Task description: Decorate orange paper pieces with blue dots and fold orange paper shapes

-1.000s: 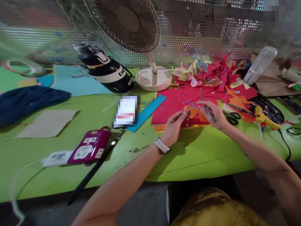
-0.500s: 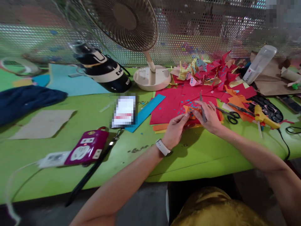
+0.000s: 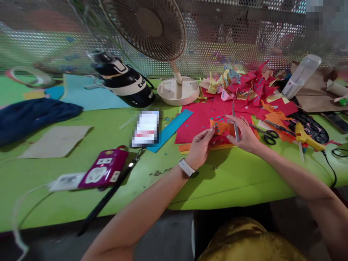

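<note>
Between thumb and fingers, my left hand (image 3: 200,146) pinches the left edge of a folded orange paper piece (image 3: 221,127) with blue dots on it. My right hand (image 3: 243,136) is closed around slim metal tweezers (image 3: 236,125), whose narrow tip points up and away from me. Its fingertips are close to the right side of the orange paper; whether they touch it I cannot tell. Under both hands lies a stack of red paper sheets (image 3: 194,125), with small blue dots scattered over it and orange and yellow sheets below.
Folded paper shapes (image 3: 244,81) are heaped behind the stack. Scissors (image 3: 269,137) and a yellow glue gun (image 3: 306,137) lie to the right. A blue paper strip (image 3: 174,127), phone (image 3: 146,127), purple power bank (image 3: 104,168), black bottle (image 3: 127,81) and fan (image 3: 178,90) are to the left.
The orange paper is now held up and shows more of its dotted face. My right hand has drawn slightly right, away from my left. The view has shifted a little.
</note>
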A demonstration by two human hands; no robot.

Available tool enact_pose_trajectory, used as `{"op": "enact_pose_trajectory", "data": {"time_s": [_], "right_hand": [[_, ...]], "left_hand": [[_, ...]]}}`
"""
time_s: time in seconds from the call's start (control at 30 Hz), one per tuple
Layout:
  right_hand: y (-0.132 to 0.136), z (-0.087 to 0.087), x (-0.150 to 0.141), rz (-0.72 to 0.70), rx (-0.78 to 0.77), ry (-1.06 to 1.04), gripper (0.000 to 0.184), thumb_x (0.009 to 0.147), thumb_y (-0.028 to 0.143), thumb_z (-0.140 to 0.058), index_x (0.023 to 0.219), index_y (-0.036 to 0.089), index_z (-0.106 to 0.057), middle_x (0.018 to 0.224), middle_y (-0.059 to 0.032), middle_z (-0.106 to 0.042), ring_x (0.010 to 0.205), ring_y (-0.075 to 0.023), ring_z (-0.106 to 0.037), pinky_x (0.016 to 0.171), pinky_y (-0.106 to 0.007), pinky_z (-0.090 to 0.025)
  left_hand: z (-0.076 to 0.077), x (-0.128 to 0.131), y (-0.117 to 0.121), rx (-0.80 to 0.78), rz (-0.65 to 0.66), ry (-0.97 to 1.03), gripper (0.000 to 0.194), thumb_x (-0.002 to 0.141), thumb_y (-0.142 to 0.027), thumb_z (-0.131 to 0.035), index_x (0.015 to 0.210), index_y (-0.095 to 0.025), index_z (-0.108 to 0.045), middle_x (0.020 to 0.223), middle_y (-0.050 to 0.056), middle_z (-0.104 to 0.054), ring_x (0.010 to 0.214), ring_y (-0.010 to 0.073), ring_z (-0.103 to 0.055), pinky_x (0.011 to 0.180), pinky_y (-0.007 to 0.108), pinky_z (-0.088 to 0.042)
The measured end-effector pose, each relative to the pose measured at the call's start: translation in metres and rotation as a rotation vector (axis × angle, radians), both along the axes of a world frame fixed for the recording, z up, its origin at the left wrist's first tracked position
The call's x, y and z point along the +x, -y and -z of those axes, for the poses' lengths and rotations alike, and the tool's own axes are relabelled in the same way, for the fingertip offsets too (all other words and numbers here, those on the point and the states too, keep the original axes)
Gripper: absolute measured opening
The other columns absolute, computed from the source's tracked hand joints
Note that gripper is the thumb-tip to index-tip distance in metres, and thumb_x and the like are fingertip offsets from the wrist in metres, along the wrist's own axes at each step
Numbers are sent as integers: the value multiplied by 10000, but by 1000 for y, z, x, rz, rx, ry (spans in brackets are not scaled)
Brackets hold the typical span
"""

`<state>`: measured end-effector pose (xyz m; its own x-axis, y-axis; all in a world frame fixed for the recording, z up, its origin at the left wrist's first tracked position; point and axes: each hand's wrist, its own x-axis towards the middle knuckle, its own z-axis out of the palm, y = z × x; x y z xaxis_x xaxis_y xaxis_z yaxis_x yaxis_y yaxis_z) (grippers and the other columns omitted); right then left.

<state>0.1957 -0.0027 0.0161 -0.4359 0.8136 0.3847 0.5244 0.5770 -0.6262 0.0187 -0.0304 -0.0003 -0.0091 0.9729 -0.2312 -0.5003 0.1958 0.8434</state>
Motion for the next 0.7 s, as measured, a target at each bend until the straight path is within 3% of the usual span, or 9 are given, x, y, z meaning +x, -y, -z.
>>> {"op": "enact_pose_trajectory", "data": {"time_s": [0.1, 0.23, 0.33, 0.47, 0.6, 0.7], "right_hand": [[-4, -7, 7, 8, -13, -76, 592, 773, 191, -605, 1353, 249, -501, 1207, -93, -705, 1198, -275, -613, 1127, -547, -342], [-13, -12, 15, 54, -124, -255, 476, 845, 302, -616, 1306, 216, -539, 1024, -90, -735, 952, -230, -690, 898, -416, -538], [-20, -9, 18, 33, -213, -317, 436, 848, 380, -642, 1240, 201, -581, 895, -60, -719, 835, -199, -691, 804, -366, -566], [-23, -4, 17, 56, -239, -421, 423, 839, 413, -663, 1207, 219, -589, 864, -37, -702, 834, -188, -684, 820, -356, -567], [-16, -2, 11, 67, -225, -434, 410, 849, 373, -651, 1220, 216, -575, 891, -47, -708, 841, -189, -688, 829, -356, -566], [-8, 1, 4, 14, -239, -379, 400, 857, 369, -638, 1221, 210, -586, 890, -49, -716, 841, -188, -693, 833, -356, -568]], "left_hand": [[0, -2, -3, 10, -40, -17, 463, 499, -512, -920, 778, -203, -716, 812, 9, -760, 833, 209, -736, 684, 293, -589], [0, -5, -5, 28, -87, 3, 447, 536, -506, -910, 788, -210, -690, 789, 4, -749, 882, 214, -744, 684, 273, -581], [-3, -7, -6, 51, -85, 15, 435, 602, -512, -878, 842, -213, -673, 861, 26, -757, 996, 237, -730, 740, 292, -585], [-7, -6, -3, 72, 0, 36, 489, 705, -646, -747, 872, -196, -656, 1031, 96, -756, 1065, 275, -706, 788, 364, -596], [-4, -1, 4, 77, 104, -70, 464, 588, -484, -892, 872, -183, -685, 1039, 80, -756, 979, 245, -720, 798, 346, -593], [-1, 3, 8, 44, 94, -103, 455, 561, -436, -913, 884, -182, -717, 973, 52, -767, 907, 224, -721, 743, 314, -596]]}}
